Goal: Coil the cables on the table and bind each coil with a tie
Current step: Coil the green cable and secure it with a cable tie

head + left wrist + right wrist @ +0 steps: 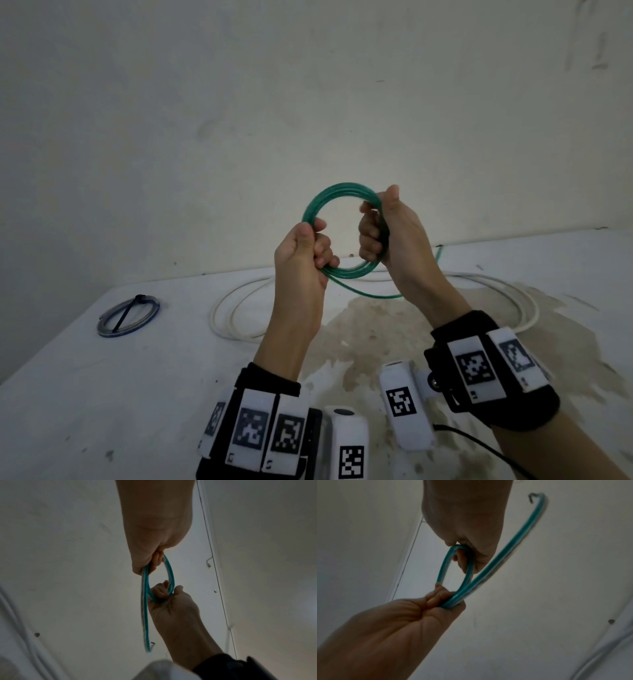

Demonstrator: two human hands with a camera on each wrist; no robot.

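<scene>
1. Head view, frame centre: left hand (303,253) and right hand (383,229) both grip green cable (337,195), held as a coil above table (102,377); tail trails right, no tie on.
2. Behind: white cable (236,305), loose, untied.
3. Left edge: clear coil (150,315), black tie (125,313) fitted. Judged one of three done.

White table (102,394), big brownish stain across centre-right. On it: loose white cable (236,301) in wide loops at back-centre; small clear/blue coil (128,317) w/ black tie (125,313) far left, well apart from white cable.
</scene>
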